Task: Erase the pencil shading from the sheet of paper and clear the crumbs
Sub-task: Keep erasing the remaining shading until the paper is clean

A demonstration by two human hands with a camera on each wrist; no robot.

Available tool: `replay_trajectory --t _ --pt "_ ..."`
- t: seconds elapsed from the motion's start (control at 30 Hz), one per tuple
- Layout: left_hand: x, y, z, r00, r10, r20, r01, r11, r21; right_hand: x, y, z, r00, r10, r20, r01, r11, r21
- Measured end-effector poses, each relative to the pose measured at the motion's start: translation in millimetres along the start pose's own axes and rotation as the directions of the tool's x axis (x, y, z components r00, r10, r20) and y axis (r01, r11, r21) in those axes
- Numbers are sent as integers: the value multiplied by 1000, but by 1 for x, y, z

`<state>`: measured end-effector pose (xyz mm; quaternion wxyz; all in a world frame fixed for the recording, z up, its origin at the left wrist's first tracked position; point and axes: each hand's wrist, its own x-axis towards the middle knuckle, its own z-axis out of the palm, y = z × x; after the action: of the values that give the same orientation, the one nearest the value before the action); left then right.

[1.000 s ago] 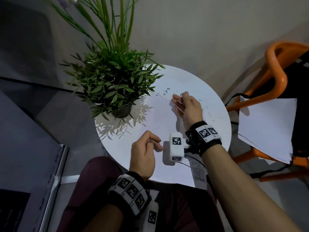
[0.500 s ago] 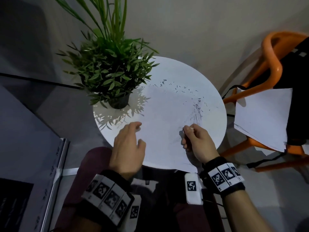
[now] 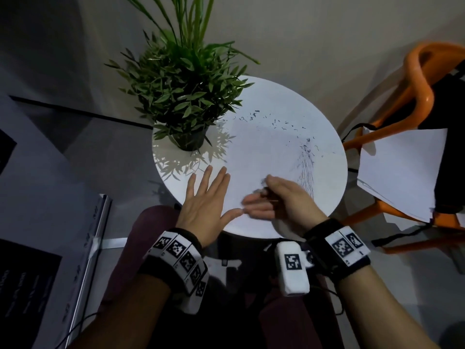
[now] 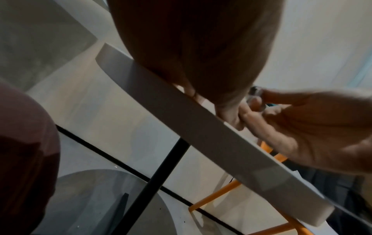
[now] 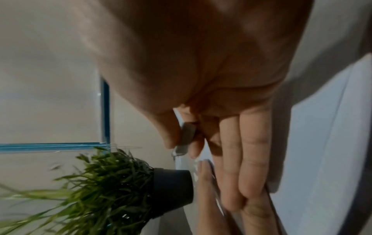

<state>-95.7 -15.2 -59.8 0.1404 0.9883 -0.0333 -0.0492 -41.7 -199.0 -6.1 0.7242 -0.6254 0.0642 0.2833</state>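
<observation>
On the round white table (image 3: 334, 187) lies a sheet of paper (image 3: 254, 157), nearly the same white as the tabletop, so its edges are hard to trace. The left hand (image 3: 205, 207) rests flat on the near left part of the sheet, fingers straight and spread, thumb stretched out toward the right hand — it holds nothing. The left wrist view shows the heel of this hand at the table's rim.

The right hand (image 3: 281, 200) sits just beside it, near the table's front edge, blurred in the head view. The right wrist view gives the grip: thumb and forefinger pinch a small grey eraser (image 5: 187, 136), while the other fingers (image 5: 253, 159) lie straight and together, their tips close to the left hand's thumb.

The pencil shading (image 3: 305, 172) remains on the right part of the sheet — a patch of dark upright strokes just beyond the right hand. Dark crumbs (image 3: 276, 124) are scattered in an arc across the far side of the paper, from near the plant round to above the shading.

A potted plant (image 3: 181, 96) in a dark pot stands at the table's far left, casting leaf shadows on the top. To the right, well apart from the table, stands an orange chair (image 3: 422, 79) with loose white sheets (image 3: 400, 170) lying on it.
</observation>
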Motion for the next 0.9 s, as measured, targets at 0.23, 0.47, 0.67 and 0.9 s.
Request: replay_trajectory --t 0.23,0.47,0.67,0.9 --pt "2 -5 -6 998 33 61 -26 993 -115 40 -3 13 966 -161 -203 184 978 102" --pt "1 -4 -4 1000 20 15 -18 991 -135 10 -13 -22 880 -298 -370 308 951 -35" --pt "1 -5 -5 999 26 35 -22 994 -111 -18 3 -38 990 17 -143 -5 996 87" --pt "0 -5 -9 997 32 72 -24 994 -107 7 -20 -58 849 -402 -345 370 916 -156"
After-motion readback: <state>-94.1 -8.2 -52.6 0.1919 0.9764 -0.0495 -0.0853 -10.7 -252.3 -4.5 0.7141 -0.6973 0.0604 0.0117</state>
